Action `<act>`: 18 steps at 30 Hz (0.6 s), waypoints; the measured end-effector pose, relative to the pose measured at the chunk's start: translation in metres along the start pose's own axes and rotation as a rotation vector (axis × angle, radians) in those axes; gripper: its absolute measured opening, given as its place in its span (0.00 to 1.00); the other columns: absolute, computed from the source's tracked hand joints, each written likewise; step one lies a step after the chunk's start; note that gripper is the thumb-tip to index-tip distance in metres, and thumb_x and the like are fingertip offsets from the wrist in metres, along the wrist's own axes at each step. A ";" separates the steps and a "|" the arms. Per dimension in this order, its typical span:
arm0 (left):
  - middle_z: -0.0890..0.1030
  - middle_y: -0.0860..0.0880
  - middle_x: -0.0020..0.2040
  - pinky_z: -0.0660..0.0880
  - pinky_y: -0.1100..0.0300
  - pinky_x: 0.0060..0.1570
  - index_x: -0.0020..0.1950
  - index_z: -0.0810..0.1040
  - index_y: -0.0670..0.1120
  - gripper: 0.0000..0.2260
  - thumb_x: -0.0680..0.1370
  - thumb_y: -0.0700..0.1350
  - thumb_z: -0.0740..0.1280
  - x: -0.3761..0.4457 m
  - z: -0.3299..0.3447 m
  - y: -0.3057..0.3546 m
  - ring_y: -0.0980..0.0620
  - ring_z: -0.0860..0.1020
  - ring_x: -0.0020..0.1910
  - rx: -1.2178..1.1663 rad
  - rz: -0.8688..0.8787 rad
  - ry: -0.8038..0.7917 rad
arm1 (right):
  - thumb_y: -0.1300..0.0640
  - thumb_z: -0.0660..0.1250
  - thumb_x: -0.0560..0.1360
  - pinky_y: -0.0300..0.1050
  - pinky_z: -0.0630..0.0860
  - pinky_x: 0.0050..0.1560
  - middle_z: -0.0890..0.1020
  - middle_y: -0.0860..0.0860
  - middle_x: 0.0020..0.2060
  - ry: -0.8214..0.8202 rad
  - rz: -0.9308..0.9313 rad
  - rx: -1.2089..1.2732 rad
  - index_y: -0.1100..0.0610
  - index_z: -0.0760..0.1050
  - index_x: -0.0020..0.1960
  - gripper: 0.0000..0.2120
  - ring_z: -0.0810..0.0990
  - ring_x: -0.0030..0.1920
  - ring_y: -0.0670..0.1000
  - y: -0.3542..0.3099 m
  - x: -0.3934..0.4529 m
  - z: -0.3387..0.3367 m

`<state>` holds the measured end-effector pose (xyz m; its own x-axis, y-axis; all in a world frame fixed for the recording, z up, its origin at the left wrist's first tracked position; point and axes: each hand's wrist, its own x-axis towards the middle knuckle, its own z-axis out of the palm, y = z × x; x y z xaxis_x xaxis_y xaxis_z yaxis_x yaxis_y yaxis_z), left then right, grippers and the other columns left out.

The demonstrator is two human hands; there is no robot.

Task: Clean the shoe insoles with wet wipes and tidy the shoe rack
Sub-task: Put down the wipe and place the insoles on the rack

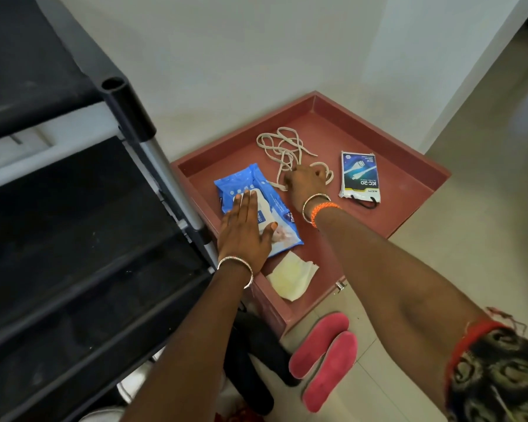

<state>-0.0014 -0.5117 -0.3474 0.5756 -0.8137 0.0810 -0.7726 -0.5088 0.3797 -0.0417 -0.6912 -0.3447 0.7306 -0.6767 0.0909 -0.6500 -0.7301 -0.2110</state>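
- A blue pack of wet wipes [258, 208] is seen lying in a reddish-brown tray-topped table [387, 166], pressed flat under the left hand [244, 229], whose fingers are held straight and together.
- The right hand [307, 184] is shown curled over a tangle of off-white shoelaces [282, 147], which appear to be pinched between its fingers.
- A used, yellowed wipe [291, 277] is left draped over the table's near rim, just beside the pack.
- A packaged charging cable [359, 176] is laid flat to the right of the laces.
- Two pink shoe insoles [325, 357] are placed side by side on the tiled floor [439, 269], below the table's near corner.
- A black shoe rack [73, 239] is seen standing against the table's left side.
- Bangles are worn on both wrists.
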 end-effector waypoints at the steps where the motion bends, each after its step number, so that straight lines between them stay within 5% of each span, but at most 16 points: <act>1: 0.47 0.49 0.78 0.46 0.56 0.73 0.77 0.44 0.45 0.31 0.81 0.53 0.56 0.001 0.000 0.000 0.51 0.43 0.77 0.001 0.008 -0.004 | 0.64 0.60 0.72 0.54 0.61 0.61 0.76 0.54 0.55 0.007 -0.001 -0.009 0.53 0.78 0.53 0.14 0.72 0.60 0.57 -0.001 -0.006 -0.002; 4: 0.46 0.48 0.78 0.45 0.54 0.73 0.77 0.44 0.44 0.31 0.81 0.53 0.55 0.003 -0.001 -0.001 0.50 0.43 0.77 -0.008 0.029 -0.028 | 0.60 0.62 0.73 0.54 0.61 0.62 0.75 0.55 0.57 0.126 0.036 0.039 0.55 0.74 0.60 0.16 0.71 0.61 0.59 -0.007 -0.032 -0.008; 7: 0.46 0.48 0.78 0.45 0.53 0.73 0.77 0.44 0.43 0.30 0.81 0.55 0.52 -0.007 -0.001 0.002 0.49 0.44 0.77 0.023 0.060 -0.053 | 0.62 0.62 0.70 0.53 0.65 0.55 0.77 0.57 0.53 0.334 0.076 0.149 0.58 0.76 0.55 0.14 0.73 0.56 0.60 -0.017 -0.073 -0.011; 12: 0.49 0.46 0.78 0.43 0.55 0.73 0.77 0.45 0.41 0.35 0.75 0.60 0.43 -0.075 -0.008 0.012 0.50 0.46 0.76 -0.147 0.055 -0.070 | 0.67 0.61 0.62 0.51 0.65 0.46 0.75 0.57 0.42 0.452 0.157 0.302 0.59 0.74 0.43 0.11 0.73 0.47 0.60 -0.041 -0.141 -0.029; 18: 0.58 0.45 0.76 0.56 0.55 0.73 0.76 0.56 0.41 0.36 0.68 0.51 0.56 -0.199 -0.021 -0.016 0.50 0.54 0.75 -0.309 -0.074 0.025 | 0.61 0.50 0.59 0.43 0.55 0.29 0.67 0.54 0.32 0.570 0.078 0.554 0.56 0.62 0.29 0.03 0.64 0.31 0.54 -0.094 -0.225 -0.048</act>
<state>-0.0982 -0.3354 -0.3501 0.6366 -0.7686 0.0639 -0.6128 -0.4537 0.6470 -0.1549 -0.4749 -0.2981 0.3705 -0.7775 0.5081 -0.3868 -0.6265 -0.6766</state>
